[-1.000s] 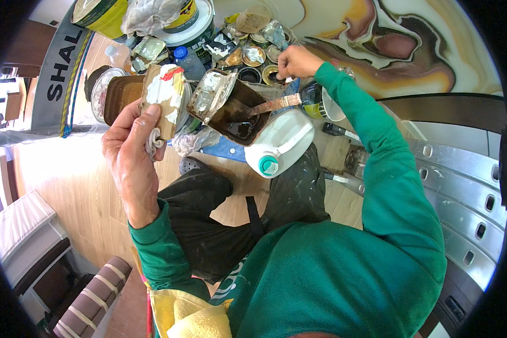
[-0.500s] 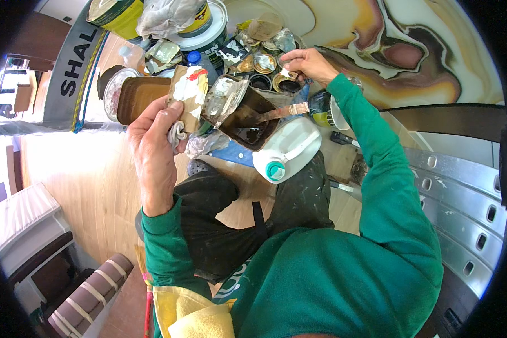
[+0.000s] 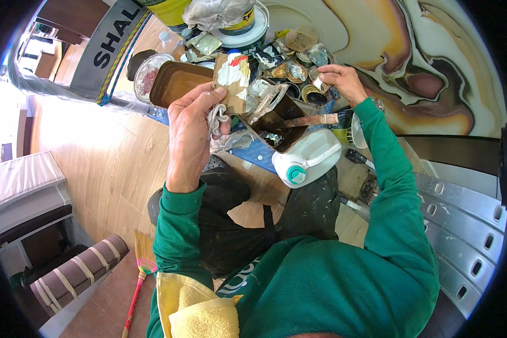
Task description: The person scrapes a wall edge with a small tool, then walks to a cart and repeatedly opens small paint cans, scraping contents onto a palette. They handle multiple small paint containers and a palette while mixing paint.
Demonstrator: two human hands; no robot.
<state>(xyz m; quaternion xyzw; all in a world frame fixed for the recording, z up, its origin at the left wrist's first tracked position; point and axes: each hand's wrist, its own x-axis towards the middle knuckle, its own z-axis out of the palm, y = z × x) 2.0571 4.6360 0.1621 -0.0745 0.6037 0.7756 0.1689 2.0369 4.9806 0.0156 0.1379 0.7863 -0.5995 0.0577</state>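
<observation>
My left hand point(image 3: 191, 135) is closed on a piece of cardboard point(image 3: 231, 84) smeared with white and red paint. A crumpled whitish rag point(image 3: 217, 119) is tucked in the same hand's fingers. My right hand point(image 3: 343, 83) pinches a small white piece whose kind I cannot make out, just above open small tins point(image 3: 314, 94) with dark contents. Between the hands stands a brown-stained square container point(image 3: 281, 127), and a paintbrush point(image 3: 310, 120) lies across its rim. A white plastic jug point(image 3: 315, 155) with a teal cap leans next to it, by my knee.
Behind are a brown tray point(image 3: 180, 84), a round tub point(image 3: 146, 76) and large paint buckets point(image 3: 245, 36). A glossy marbled panel point(image 3: 400, 67) rises at the far right. A ladder-like metal piece point(image 3: 462, 225) lies right; a broom point(image 3: 143, 265) lies left.
The whole view has shifted, so the hands and containers appear farther right. Both hands keep their grips, the right one still over the small tins.
</observation>
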